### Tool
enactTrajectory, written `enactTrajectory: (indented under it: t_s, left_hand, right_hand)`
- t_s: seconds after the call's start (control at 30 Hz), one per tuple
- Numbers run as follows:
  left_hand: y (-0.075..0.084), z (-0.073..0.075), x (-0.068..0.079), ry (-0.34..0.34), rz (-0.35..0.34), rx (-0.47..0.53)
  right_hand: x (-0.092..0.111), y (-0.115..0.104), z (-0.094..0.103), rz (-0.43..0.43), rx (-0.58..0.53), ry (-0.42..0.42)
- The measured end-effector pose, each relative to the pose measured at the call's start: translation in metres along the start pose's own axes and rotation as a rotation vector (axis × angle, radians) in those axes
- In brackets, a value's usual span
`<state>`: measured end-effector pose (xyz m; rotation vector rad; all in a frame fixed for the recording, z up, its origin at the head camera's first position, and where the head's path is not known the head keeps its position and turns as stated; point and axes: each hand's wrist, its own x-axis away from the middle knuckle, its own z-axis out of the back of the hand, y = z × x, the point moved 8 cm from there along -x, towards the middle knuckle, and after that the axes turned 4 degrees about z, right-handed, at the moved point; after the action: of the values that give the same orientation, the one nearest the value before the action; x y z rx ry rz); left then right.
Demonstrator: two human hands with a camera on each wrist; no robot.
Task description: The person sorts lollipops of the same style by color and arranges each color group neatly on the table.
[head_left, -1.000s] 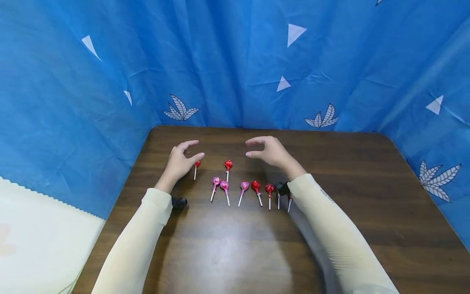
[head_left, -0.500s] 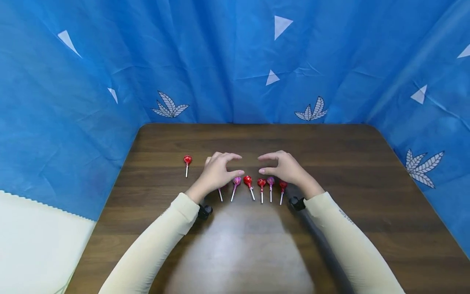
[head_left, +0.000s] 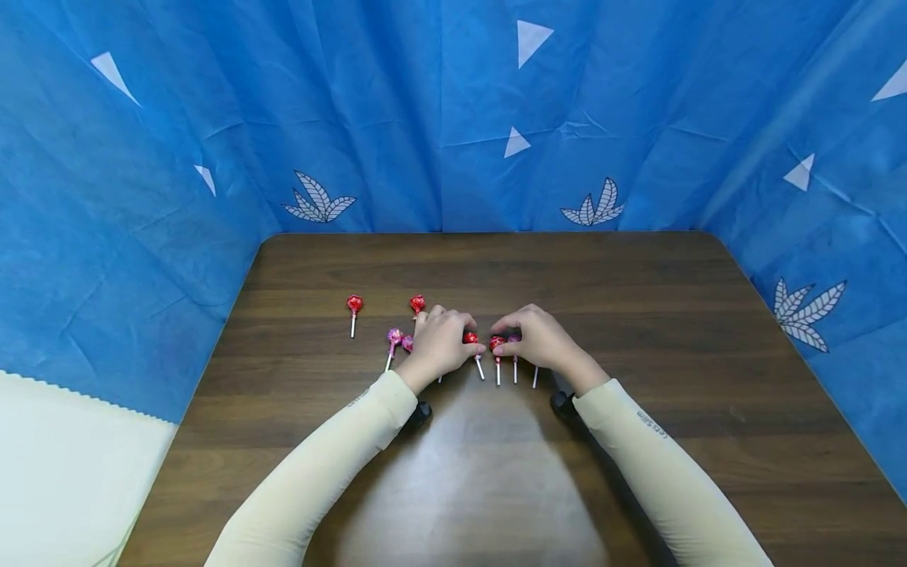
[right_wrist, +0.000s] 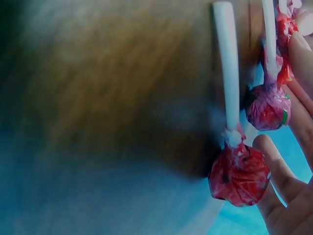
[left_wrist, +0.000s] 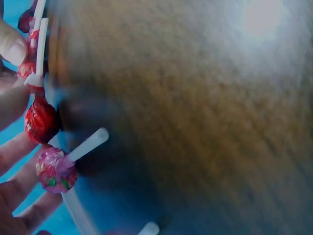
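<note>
Several wrapped lollipops lie in a loose row on the brown table (head_left: 453, 457). My left hand (head_left: 438, 339) has thumb and forefinger on either side of a red lollipop (head_left: 471, 338), gripping its head. In the left wrist view a pink lollipop (left_wrist: 56, 171) sits beside the other fingers. Close by on the right, my right hand (head_left: 540, 340) grips another red lollipop (head_left: 497, 343) between thumb and forefinger. A purple lollipop (right_wrist: 269, 107) and a further red lollipop (right_wrist: 239, 174) lie under that palm, partly hidden from the head view.
Left of my left hand lie two pink-purple lollipops, one at the left (head_left: 394, 336) and one beside it (head_left: 407, 343). Farther back are a red lollipop (head_left: 417, 302) and another red lollipop (head_left: 354, 303). A blue curtain (head_left: 439, 118) rises behind the table.
Both hands have come down onto the row and closer together, the left moving rightward over the second. Thumbs and forefingers, held apart earlier, now close around two neighbouring red lollipops.
</note>
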<state>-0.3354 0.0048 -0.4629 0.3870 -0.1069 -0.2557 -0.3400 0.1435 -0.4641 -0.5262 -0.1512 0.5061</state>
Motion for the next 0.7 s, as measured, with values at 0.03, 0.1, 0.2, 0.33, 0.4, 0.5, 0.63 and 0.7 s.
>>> enactTrajectory:
  t_s: [0.03, 0.1, 0.2, 0.33, 0.4, 0.5, 0.63, 0.7]
  left_hand:
    - [0.000, -0.001, 0.000, 0.001, 0.008, -0.006]
    - [0.001, -0.001, -0.001, 0.011, 0.014, -0.016]
    - [0.001, -0.002, -0.002, 0.026, 0.012, -0.029]
    - [0.003, -0.005, -0.004, 0.027, -0.001, -0.023]
    - [0.003, -0.006, -0.005, 0.023, -0.006, 0.002]
    - [0.002, -0.002, -0.008, 0.022, -0.006, 0.054]
    - [0.001, 0.013, -0.016, 0.026, -0.002, 0.144]
    - [0.001, 0.023, -0.023, 0.022, -0.001, 0.190]
  right_hand:
    - [0.000, 0.000, 0.000, 0.006, 0.006, 0.003]
    - [-0.001, -0.001, -0.001, 0.022, 0.016, 0.009]
    - [-0.002, -0.004, -0.001, 0.059, 0.020, 0.016]
    - [-0.003, -0.005, -0.001, 0.081, 0.009, 0.006]
    - [-0.003, -0.005, -0.001, 0.075, 0.005, -0.001]
    - [-0.004, -0.005, -0.003, 0.076, -0.008, -0.010]
    - [-0.004, -0.004, -0.004, 0.070, -0.035, -0.013]
    - [-0.003, -0.003, -0.004, 0.063, -0.045, -0.014]
